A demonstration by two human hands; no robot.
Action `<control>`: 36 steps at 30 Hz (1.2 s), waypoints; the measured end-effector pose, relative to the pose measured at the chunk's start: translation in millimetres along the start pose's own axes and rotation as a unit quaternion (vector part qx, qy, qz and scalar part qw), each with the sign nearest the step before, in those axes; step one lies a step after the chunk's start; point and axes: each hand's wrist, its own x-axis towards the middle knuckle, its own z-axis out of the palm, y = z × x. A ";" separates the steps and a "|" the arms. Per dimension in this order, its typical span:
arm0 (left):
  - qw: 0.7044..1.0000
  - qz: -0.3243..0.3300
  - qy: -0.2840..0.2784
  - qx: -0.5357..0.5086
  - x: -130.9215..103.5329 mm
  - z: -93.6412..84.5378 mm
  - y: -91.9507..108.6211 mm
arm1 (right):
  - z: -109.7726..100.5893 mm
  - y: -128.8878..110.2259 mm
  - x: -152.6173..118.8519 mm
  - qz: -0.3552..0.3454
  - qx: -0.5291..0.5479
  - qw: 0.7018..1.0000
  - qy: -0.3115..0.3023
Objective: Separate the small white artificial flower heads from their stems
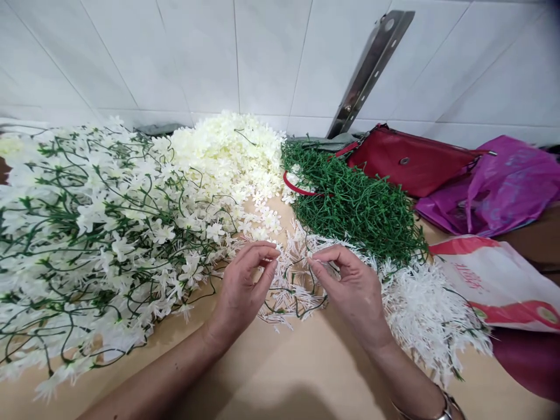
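My left hand is closed in a pinch, with a tiny whitish bit at the fingertips that is too small to name. Facing it across a short gap, my right hand pinches a thin green plastic stem, which hangs below the fingertips. Under both hands lie loose white stamen pieces and a few green stems. A large heap of white artificial flowers on green stems spreads to the left. Behind my hands is a pile of loose cream-white blossoms. Bare green stems are heaped behind my right hand.
More white stamen pieces lie beside my right forearm. At the right are a red handbag, a purple plastic bag and a white-and-red bag. A metal bracket leans against the tiled wall.
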 end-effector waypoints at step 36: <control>0.964 -0.125 -0.110 0.207 86.3 62.4 7.7 | -24.3 -4.8 14.6 -0.061 -0.052 0.991 0.109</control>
